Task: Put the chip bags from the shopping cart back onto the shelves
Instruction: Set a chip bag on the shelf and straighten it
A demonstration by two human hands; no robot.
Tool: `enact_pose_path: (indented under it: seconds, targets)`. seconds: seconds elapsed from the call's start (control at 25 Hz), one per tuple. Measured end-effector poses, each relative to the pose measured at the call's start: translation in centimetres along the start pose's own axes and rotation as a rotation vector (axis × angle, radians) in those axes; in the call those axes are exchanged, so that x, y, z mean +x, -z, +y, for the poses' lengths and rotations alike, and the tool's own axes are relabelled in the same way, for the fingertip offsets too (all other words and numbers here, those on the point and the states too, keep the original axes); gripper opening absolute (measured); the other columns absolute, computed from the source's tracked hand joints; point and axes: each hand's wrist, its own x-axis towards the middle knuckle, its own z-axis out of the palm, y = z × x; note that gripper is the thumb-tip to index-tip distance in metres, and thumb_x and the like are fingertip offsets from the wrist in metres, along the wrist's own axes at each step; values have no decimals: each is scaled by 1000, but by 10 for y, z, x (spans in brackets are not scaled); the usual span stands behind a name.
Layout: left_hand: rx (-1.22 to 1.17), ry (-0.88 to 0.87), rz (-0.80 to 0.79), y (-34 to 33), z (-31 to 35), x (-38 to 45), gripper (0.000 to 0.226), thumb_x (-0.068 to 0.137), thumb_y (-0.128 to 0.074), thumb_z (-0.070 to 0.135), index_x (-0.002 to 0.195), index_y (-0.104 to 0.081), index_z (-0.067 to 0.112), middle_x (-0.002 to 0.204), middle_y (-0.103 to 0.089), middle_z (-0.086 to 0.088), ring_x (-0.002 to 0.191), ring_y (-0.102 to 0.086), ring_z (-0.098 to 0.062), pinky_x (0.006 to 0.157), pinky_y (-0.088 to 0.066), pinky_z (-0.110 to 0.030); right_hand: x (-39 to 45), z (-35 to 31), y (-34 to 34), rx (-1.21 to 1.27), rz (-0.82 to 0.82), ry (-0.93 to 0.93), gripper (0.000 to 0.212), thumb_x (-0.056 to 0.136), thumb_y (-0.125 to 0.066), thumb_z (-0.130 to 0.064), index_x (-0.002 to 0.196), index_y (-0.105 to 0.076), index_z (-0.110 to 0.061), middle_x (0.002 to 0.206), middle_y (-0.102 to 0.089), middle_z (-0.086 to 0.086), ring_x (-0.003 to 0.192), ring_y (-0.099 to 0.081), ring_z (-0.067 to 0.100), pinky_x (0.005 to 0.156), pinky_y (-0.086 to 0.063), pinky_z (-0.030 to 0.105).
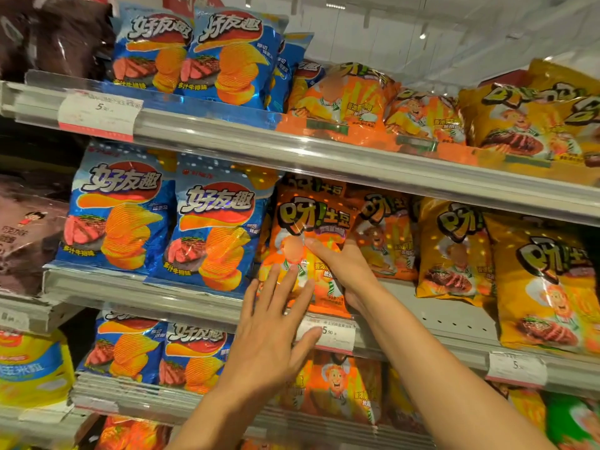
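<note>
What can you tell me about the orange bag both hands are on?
The orange chip bag is glossy and crinkled, with bold cartoon lettering and a chef figure. It stands upright at the middle shelf's front edge, between blue bags and more orange ones. The right hand holds it; the left hand's straight fingers touch its lower front.

White price tags [99,112] hang on the rails, and dark brown packets [26,235] sit far left.

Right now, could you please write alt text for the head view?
Two hands set an orange chip bag on the middle shelf: the right hand grips it, the open left hand steadies it. Blue chip bags stand left, yellow bags right.
</note>
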Motion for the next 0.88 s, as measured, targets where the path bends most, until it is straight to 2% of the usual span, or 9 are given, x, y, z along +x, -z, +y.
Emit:
enact_pose_path:
  seconds: [0.08, 0.16, 0.2, 0.32, 0.44, 0.56, 0.68, 0.8, 0.88]
  targets:
    - [34, 23, -22, -8, 3, -1, 68, 96, -42, 57, 157, -31, 28, 166, -24, -5, 155, -11, -29, 119, -13, -54, -1, -1, 0, -102, 58, 38, 79, 76, -88, -37, 140, -46, -19, 125, -70, 3, 104, -71, 9, 83, -59, 24]
    - [28, 48, -21, -11, 3, -1, 69, 94, -45, 56, 155, -35, 27, 165, -28, -5, 155, -15, -29, 120, -14, -54, -3, 1, -1, -362, 257, 206, 99, 75, -87, -44, 153, -31, -20, 147, -49, 12, 132, -51, 23, 107, -48, 37]
    - [20, 51, -22, -12, 3, -2, 69, 93, -46, 55, 155, -38, 26, 164, -31, -5, 154, -17, -29, 120, -15, -54, -5, 1, -1, -503, 319, 308, 100, 77, -83, -47, 156, -27, -22, 154, -39, 14, 139, -41, 27, 112, -42, 39]
    - [28, 34, -21, -11, 5, -5, 68, 94, -45, 55, 152, -43, 21, 161, -36, -9, 153, -22, -31, 121, -17, -56, -2, -5, 3, -649, 127, 393, 75, 92, -71, -43, 156, -37, -25, 163, -28, 9, 149, -30, 27, 117, -31, 34]
    - [1, 97, -17, -3, 15, -7, 67, 95, -46, 57, 149, -48, 19, 157, -40, -11, 152, -24, -33, 122, -14, -59, -3, -15, 21, -563, -34, 356, 76, 92, -72, -41, 156, -36, -24, 165, -27, 6, 151, -28, 22, 120, -27, 29]
    - [-88, 124, 6, 1, 52, -5, 66, 95, -45, 57, 147, -50, 16, 154, -40, -14, 152, -21, -35, 122, -12, -60, -37, -18, 52, -492, 9, 434, 82, 90, -74, -41, 158, -32, -24, 163, -29, 3, 150, -27, 16, 122, -29, 38]
    - [-194, 27, -16, -12, 121, -7, 60, 94, -48, 51, 143, -51, 16, 154, -40, -15, 152, -21, -36, 121, -16, -61, -97, -1, 118, -407, 34, 484, 77, 91, -74, -33, 156, -33, -29, 162, -26, -6, 151, -26, 8, 120, -35, 42]
    - [-383, -138, -57, -41, 227, -11, 55, 91, -54, 40, 139, -50, 16, 152, -38, -11, 149, -26, -36, 117, -24, -64, -166, 32, 218, -380, 172, 528, 67, 91, -75, -24, 149, -43, -26, 155, -37, -3, 145, -37, 8, 108, -47, 30]
    - [-467, -244, -91, -64, 307, -16, 51, 92, -54, 37, 138, -48, 14, 154, -39, -14, 148, -31, -38, 115, -30, -64, -212, 62, 293, -406, 330, 469, 62, 91, -73, -27, 145, -43, -24, 147, -46, 2, 138, -46, 6, 102, -50, 25]
